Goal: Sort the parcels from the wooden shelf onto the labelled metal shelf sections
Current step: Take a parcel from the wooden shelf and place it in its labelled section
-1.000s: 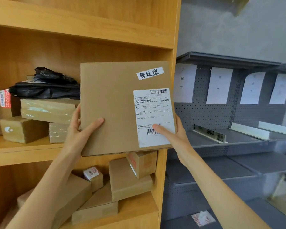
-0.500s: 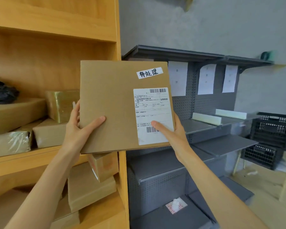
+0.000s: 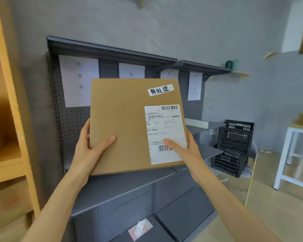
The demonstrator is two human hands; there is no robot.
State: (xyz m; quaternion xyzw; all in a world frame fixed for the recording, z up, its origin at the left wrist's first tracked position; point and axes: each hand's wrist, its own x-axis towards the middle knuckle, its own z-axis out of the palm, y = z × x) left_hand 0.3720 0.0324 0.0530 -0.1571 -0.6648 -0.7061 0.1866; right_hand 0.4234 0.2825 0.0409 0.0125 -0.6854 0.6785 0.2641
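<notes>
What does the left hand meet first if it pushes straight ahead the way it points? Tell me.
Likely the pegboard back panel of the metal shelf. The left hand grips the cardboard parcel by its left edge and points up and forward. Depth is unclear from this one view.

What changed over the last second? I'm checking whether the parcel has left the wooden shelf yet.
The view swung right: the parcel was carried away from the wooden shelf and is now in front of the metal shelf. The left hand and right hand still grip its sides as before.
</notes>
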